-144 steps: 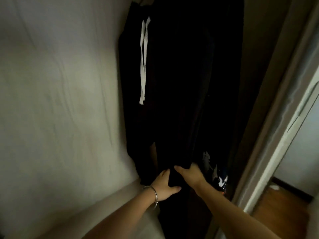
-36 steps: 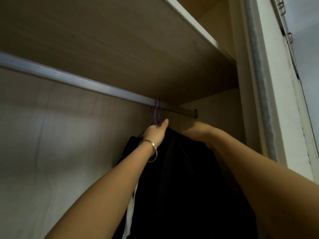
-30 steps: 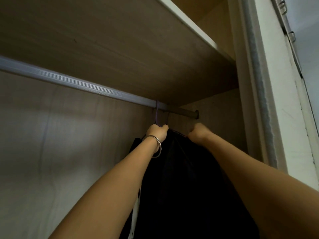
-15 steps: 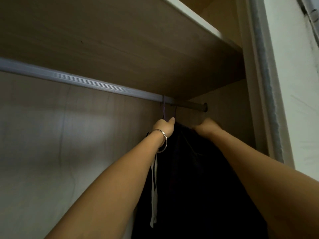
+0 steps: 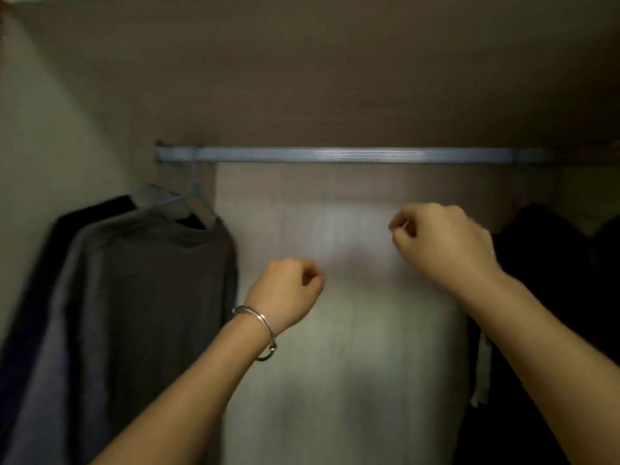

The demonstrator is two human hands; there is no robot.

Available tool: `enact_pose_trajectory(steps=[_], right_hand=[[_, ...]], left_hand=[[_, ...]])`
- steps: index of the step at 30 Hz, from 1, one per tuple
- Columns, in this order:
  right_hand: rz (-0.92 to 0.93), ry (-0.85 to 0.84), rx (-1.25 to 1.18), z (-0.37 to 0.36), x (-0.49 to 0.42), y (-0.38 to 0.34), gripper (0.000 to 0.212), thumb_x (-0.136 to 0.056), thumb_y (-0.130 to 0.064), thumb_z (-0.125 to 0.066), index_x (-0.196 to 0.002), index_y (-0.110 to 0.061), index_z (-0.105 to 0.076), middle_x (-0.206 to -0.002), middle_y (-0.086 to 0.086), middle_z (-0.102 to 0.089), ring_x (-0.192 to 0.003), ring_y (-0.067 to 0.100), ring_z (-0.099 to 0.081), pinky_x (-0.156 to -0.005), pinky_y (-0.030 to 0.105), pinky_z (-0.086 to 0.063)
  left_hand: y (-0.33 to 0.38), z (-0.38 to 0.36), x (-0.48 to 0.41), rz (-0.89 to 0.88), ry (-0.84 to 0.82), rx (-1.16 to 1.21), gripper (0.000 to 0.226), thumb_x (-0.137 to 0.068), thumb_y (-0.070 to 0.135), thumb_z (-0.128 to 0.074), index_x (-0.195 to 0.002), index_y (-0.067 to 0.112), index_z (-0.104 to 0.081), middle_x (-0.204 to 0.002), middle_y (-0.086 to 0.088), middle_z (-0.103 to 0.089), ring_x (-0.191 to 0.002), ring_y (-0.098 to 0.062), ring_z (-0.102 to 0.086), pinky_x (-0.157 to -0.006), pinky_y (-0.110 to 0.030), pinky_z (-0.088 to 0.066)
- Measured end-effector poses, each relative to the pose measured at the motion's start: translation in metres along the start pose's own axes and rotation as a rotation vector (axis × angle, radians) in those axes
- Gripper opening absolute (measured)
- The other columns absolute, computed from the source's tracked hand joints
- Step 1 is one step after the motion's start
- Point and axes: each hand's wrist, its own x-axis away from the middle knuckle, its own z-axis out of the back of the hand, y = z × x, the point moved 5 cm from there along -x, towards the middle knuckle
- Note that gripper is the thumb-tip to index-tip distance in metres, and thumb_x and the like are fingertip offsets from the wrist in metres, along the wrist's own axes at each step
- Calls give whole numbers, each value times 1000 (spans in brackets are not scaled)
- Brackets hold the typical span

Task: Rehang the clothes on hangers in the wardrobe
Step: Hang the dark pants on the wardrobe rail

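Both forearms reached up into the wardrobe, raised in front of its pale back panel [image 5: 335, 364] and below the metal rail [image 5: 335, 155]. The left hand [image 5: 285, 290] sat lower and nearer the middle, its fingers curled loosely inward into a soft fist, with nothing visible in its grip. A thin silver bangle [image 5: 260, 325] circled the left wrist. The right hand [image 5: 443, 243] was higher and further right, knuckles up, fingers likewise curled in; thumb and forefinger looked pinched together, but the picture was blurred there and I could not tell whether anything was caught between them. Neither hand touched the rail or any garment.

The clothes hung at the two ends of the rail, well apart, leaving the stretch between them bare. At the left end a grey long-sleeved top [image 5: 144, 297] hung on a pale hanger [image 5: 188, 204], with a darker garment [image 5: 84, 213] just behind it against the side wall. At the right end dark clothes [image 5: 550, 280] hung in shadow, a pale strip [image 5: 481, 374] dangling at their near edge, just beside the right forearm. The underside of a shelf [image 5: 335, 72] ran above the rail.

No brand, label or writing could be read anywhere.
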Motion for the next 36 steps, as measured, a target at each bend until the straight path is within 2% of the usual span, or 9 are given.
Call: enact_pose_trajectory(steps=[8, 12, 14, 18, 20, 24, 27, 30, 36], right_hand=[[125, -368, -423, -102, 26, -118, 19, -84, -26, -55, -92, -19, -71, -98, 4, -72, -95, 25, -65, -82, 31, -52], [114, -400, -799, -119, 13, -202, 16, -84, -22, -60, -89, -14, -72, -87, 4, -71, -92, 20, -65, -82, 29, -49], [68, -368, -901, -124, 2, -238, 21, -85, -25, -60, -96, -10, -70, -98, 9, -71, -100, 25, -64, -88, 32, -49], [-71, -432, -934, -137, -17, -290, 38, -88, -37, -53, -112, -8, -59, -116, 11, -63, -109, 30, -58, -84, 29, -47], [-169, -499, -965, -147, -25, -304, 44, -85, -41, -52, -113, -8, -58, -118, 12, -61, -105, 32, -60, -87, 37, -52], [-146, -511, -864, -151, -37, -316, 20, -86, -28, -48, -87, -10, -56, -109, 17, -63, -92, 30, -59, -80, 36, -50], [-112, -448, -801, -147, -41, -313, 28, -91, -18, -44, -65, -7, -45, -100, 19, -56, -90, 31, -56, -69, 28, -38], [-98, -428, -798, -149, -40, -312, 25, -90, -17, -46, -68, -5, -50, -107, 24, -60, -107, 36, -58, -77, 33, -46], [-117, -429, -856, -163, -43, -316, 21, -89, -15, -47, -73, -4, -54, -99, 23, -57, -92, 29, -58, -70, 27, -38]], left_hand=[[-69, 167, 50, 79, 380, -480, 32, -80, 29, -43, -95, 16, -69, -101, -11, -70, -99, -34, -60, -86, -43, -49], [-111, 205, 33, 259, 284, -499, 30, -89, 16, -48, -117, 9, -59, -122, -17, -58, -114, -35, -53, -97, -36, -40], [-134, 213, 23, 361, 190, -511, 33, -91, 14, -46, -121, 6, -54, -127, -20, -55, -118, -35, -50, -97, -36, -39], [-170, 215, 7, 501, 19, -558, 36, -91, 14, -46, -124, -2, -48, -131, -23, -52, -122, -35, -49, -97, -35, -38], [-182, 210, 2, 526, -35, -574, 36, -92, 18, -48, -121, -3, -50, -130, -22, -53, -122, -34, -49, -96, -34, -40], [-199, 204, -11, 532, -21, -553, 34, -93, 16, -46, -119, -5, -53, -128, -24, -54, -121, -36, -50, -96, -35, -41], [-204, 202, -16, 507, 6, -521, 30, -92, 12, -45, -115, -6, -55, -124, -26, -56, -117, -38, -52, -93, -37, -43], [-203, 202, -20, 478, 19, -511, 28, -91, 10, -46, -113, -4, -57, -123, -25, -57, -115, -38, -54, -92, -37, -44], [-203, 201, -24, 399, 32, -548, 27, -91, 9, -45, -111, -3, -59, -120, -24, -59, -113, -38, -55, -92, -37, -44]])
